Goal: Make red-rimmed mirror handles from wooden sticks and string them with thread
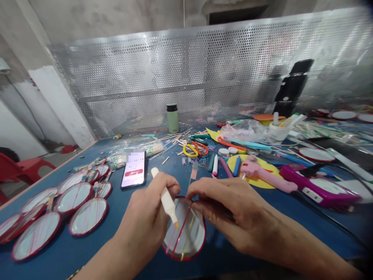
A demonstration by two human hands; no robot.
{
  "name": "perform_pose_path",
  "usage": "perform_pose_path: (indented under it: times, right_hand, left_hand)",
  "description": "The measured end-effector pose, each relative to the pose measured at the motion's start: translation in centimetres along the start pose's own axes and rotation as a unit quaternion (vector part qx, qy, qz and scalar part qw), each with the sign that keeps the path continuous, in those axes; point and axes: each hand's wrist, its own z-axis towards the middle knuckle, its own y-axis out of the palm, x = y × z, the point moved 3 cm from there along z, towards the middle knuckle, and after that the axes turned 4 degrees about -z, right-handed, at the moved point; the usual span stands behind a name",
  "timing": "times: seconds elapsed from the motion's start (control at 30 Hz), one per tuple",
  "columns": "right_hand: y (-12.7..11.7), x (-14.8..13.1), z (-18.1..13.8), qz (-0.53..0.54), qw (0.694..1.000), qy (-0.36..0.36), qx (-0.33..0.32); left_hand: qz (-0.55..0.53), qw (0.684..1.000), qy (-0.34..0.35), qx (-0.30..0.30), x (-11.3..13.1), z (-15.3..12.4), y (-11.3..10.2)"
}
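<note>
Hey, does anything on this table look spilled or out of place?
No spill shows. What looks untidy: thin sticks scattered at crossing angles before the green flask, and the pink glue gun lying on the yellow sheet.

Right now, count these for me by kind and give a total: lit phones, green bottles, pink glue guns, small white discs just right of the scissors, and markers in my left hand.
Lit phone: 1
Green bottle: 1
Pink glue gun: 1
Small white discs: 2
Marker in your left hand: 1
Total: 6
</note>
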Motion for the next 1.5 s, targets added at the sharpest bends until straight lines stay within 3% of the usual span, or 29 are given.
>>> perform_pose_path:
  times: [0.3,0.57,0.93,1.23,1.5]
  right_hand:
    - [-0.2,-0.1,-0.1,-0.012,1.0,0.016,-0.002]
    - [-0.8,0.7,0.1,-0.01,0.996,0.039,0.077]
    - [0.3,0.8,0.0,0.027,0.998,0.005,0.051]
    - [0.5,1.2,-0.1,0.013,0.999,0.018,0.032]
    - [0.8,1.5,-0.3,-0.002,0.999,-0.001,0.052]
  left_hand:
    - [0.002,1.0,0.006,0.011,0.1,0.2,0.1]
    - [0.065,0.996,0.029,0.059,-0.2,-0.1,0.5]
    - [0.095,0.992,0.036,0.072,-0.3,-0.2,0.8]
    - [0.087,0.993,0.035,0.071,-0.3,-0.3,0.9]
    - [0.07,0.994,-0.03,0.076,-0.6,-0.1,0.7]
